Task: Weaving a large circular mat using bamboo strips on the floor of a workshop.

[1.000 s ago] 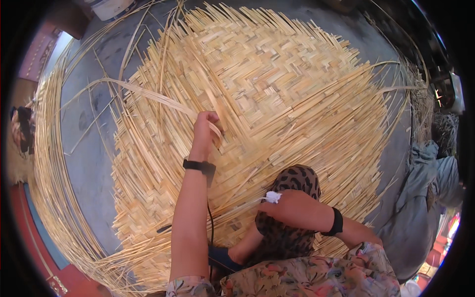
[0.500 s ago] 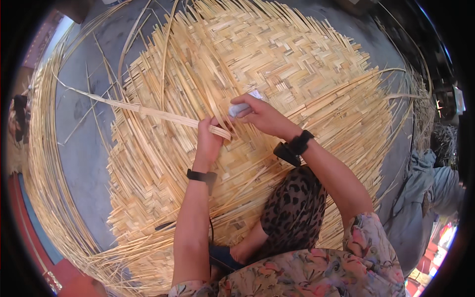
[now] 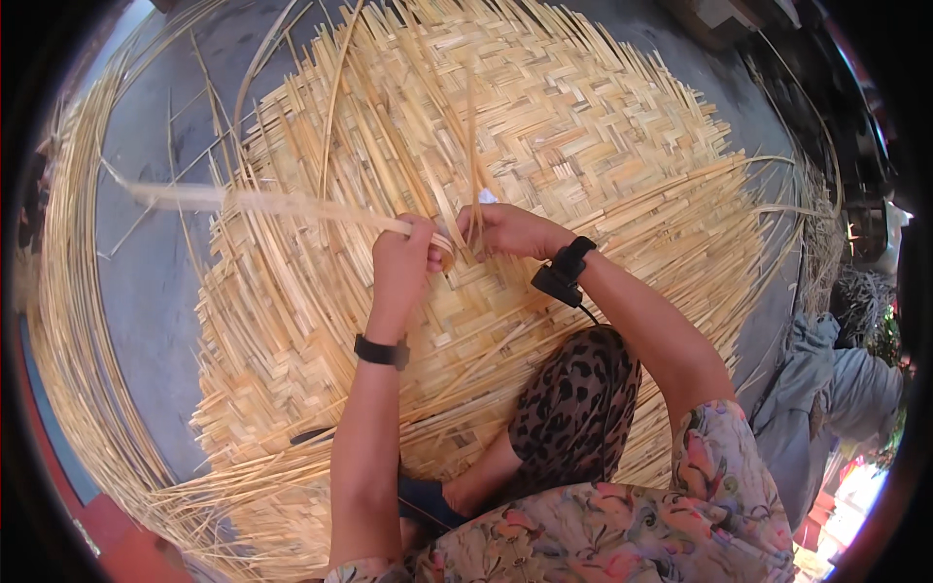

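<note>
A large mat of woven straw-coloured cane strips (image 3: pixel 554 146) spreads out before me, its zigzag weave densest at the far right. My left hand (image 3: pixel 400 260) is closed on a pale flat strip (image 3: pixel 292 206), which reaches off to the left, blurred, and curls round at the fingers. Just to its right, my right hand (image 3: pixel 515 233) pinches a narrow cane strip (image 3: pixel 472 136) that stands up from the mat. A small white piece (image 3: pixel 486 196) shows behind the right fingers; I cannot make out what it is.
Long loose canes (image 3: pixel 73 291) curve along the left over the grey floor (image 3: pixel 146 321). Grey cloth (image 3: pixel 807 379) lies at the right. My bent knee in spotted trousers (image 3: pixel 583 398) rests over the mat's near part. A dark box-like object (image 3: pixel 714 19) stands at the far right.
My right hand has come down slightly and now grips an upright strip; the whitish piece at its fingers is mostly hidden. My left hand has turned, still holding the pale strip.
</note>
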`<state>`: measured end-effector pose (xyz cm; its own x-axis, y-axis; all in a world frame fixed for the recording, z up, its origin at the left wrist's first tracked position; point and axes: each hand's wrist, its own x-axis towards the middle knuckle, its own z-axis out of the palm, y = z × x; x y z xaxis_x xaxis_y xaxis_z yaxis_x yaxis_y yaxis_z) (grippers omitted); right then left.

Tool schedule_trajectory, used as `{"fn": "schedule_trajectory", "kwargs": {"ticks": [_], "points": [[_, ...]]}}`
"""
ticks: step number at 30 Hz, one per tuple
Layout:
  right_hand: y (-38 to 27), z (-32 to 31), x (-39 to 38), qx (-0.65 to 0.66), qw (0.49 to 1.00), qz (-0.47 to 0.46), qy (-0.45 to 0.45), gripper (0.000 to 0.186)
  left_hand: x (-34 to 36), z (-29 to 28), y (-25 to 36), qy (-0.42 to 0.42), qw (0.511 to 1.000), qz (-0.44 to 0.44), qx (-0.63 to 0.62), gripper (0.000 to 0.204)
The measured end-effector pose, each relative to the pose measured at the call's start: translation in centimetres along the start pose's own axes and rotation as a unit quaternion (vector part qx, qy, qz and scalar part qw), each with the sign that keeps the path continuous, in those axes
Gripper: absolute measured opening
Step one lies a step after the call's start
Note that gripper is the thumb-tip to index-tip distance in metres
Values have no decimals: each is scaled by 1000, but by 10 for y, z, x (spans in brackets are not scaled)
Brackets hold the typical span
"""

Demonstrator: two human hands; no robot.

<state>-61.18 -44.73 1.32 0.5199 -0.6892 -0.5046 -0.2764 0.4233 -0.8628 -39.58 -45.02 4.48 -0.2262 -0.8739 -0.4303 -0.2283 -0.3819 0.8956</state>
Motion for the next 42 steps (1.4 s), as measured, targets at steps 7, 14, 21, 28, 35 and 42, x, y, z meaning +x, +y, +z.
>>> {"fn": "schedule_trajectory", "kwargs": {"ticks": [7,14,21,28,35,42], "points": [[-35,18,-26,156,987,-5,40,26,26,19,-13,-167,954,-190,-161,53],[21,0,-28,-361,870,-182,281,22,12,26,-37,-125,957,-211,-154,40],[16,-7,-56,50,917,-168,357,13,-69,41,-79,69,875,312,363,39],[-121,42,-14,-471,838,-233,144,6,4,71,-55,52,974,147,164,40],[10,-44,-36,-403,863,-29,303,23,-3,55,10,-127,971,-68,-193,45],[10,-33,-31,-4,983,-5,186,38,-4,46,19,-136,978,-42,-150,56]]}}
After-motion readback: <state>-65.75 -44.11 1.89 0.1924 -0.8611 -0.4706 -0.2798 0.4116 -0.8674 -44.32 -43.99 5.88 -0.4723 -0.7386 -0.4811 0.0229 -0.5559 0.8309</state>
